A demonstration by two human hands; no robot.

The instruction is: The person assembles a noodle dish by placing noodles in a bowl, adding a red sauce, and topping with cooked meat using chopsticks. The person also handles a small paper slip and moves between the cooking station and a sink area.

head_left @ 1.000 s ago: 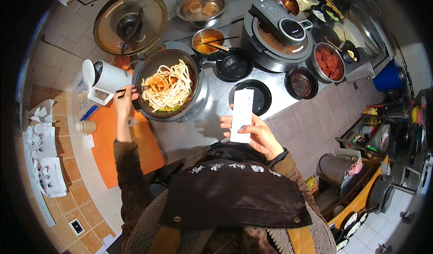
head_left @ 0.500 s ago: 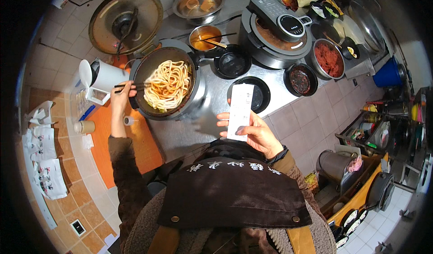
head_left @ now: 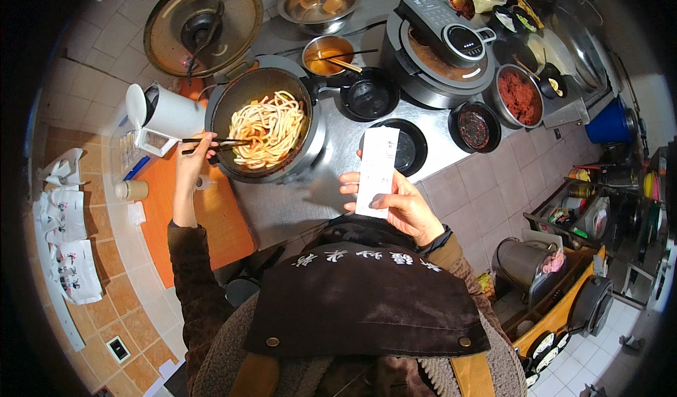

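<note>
Dark chopsticks [head_left: 215,143] are pinched in my left hand [head_left: 193,163], their tips in a heap of thick pale noodles [head_left: 271,129]. Brown sauce coats part of the noodles. They lie in a round dark electric pan [head_left: 229,104] whose lid [head_left: 240,16] stands tipped back behind it. My right hand [head_left: 405,206] holds a white paper slip [head_left: 377,175] upright, thumb on its front and fingers behind. The slip partly covers a black bowl [head_left: 415,150] on the steel counter.
A white pitcher [head_left: 173,111] and an orange board [head_left: 222,221] lie left of the pan. Behind stand a pot of yellowish liquid [head_left: 328,46], a steel basin [head_left: 319,27] and a large cooker [head_left: 441,90]. To the right are a dark sauce bowl [head_left: 474,127] and a bowl of red paste [head_left: 520,97].
My left hand and the chopsticks have shifted slightly, and the noodles lie in a different tangle. My right hand still holds the paper slip. The whole view has moved a little.
</note>
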